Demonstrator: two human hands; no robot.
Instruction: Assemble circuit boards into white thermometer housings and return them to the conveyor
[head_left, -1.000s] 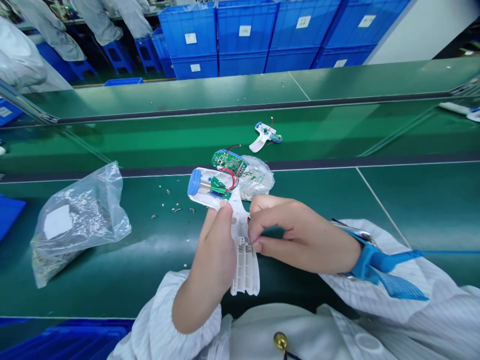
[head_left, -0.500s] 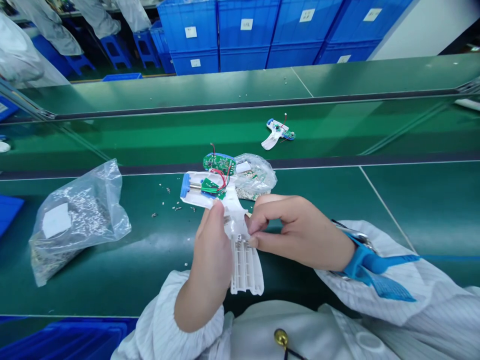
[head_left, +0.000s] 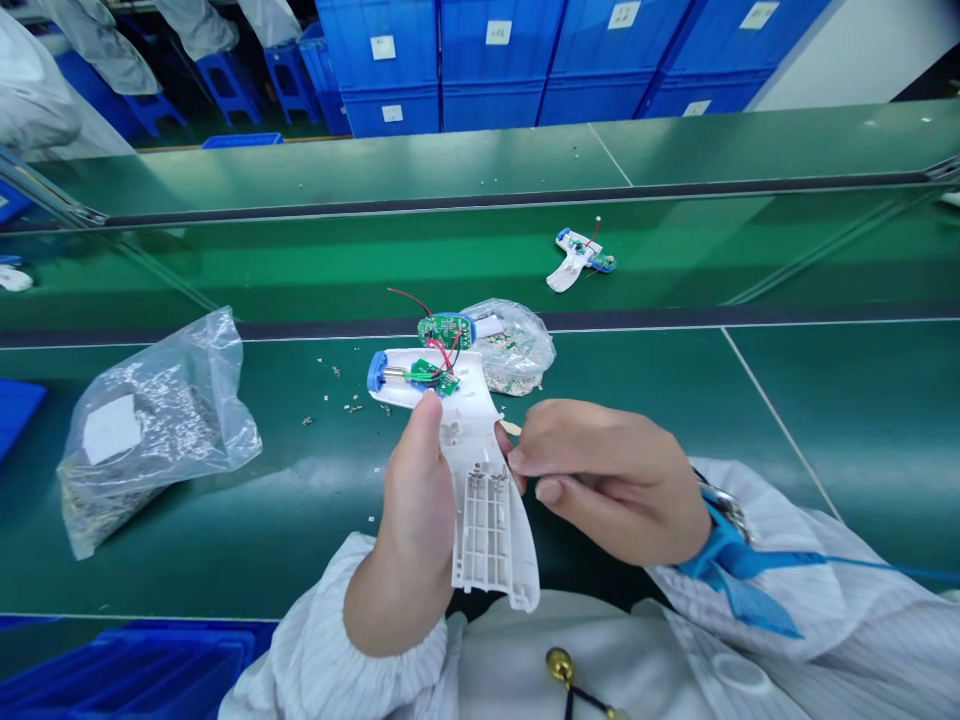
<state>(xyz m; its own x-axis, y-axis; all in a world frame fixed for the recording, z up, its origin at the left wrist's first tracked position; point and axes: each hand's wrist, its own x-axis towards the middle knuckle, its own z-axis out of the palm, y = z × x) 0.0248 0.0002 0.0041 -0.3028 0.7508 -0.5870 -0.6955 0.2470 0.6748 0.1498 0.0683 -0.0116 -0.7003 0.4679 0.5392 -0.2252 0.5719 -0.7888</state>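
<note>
White plastic housing [head_left: 474,435] sits in the left hand [head_left: 416,500], pinched between thumb and curled fingers. The right hand's [head_left: 622,480] fingertips, at the metal contacts [head_left: 478,479] half a second ago, now stand just right of them, thumb and index slightly parted; whether they grip anything tiny I cannot tell. The contacts lie uncovered, suggesting handling there has let up
</note>
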